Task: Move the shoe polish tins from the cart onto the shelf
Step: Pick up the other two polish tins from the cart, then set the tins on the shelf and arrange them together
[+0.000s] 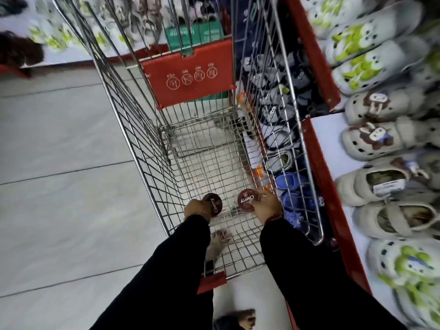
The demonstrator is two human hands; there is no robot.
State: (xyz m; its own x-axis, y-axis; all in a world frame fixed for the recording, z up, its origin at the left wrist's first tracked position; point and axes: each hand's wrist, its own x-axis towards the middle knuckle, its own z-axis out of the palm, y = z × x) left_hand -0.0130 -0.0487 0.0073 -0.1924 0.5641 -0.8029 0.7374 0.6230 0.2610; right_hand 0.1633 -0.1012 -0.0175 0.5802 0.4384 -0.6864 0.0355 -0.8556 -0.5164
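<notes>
Both my arms, in black sleeves, reach down into a wire shopping cart [147, 148]. My left hand [196, 209] grips a dark round shoe polish tin [213, 205] with white lettering on its lid. My right hand [266, 205] grips a second, reddish-brown tin [247, 201] of the same kind. The two tins are low in the basket, near its near end, a little apart from each other. To the right of the cart runs a red-edged shelf [329, 148] with a white top.
The shelf holds rows of pale clogs with green [366, 65] and brown [373, 136] figures. Dark and blue shoes show through the cart's right wall. A red flap [190, 75] closes the cart's far end. Grey tiled floor [59, 144] lies left. My feet are below.
</notes>
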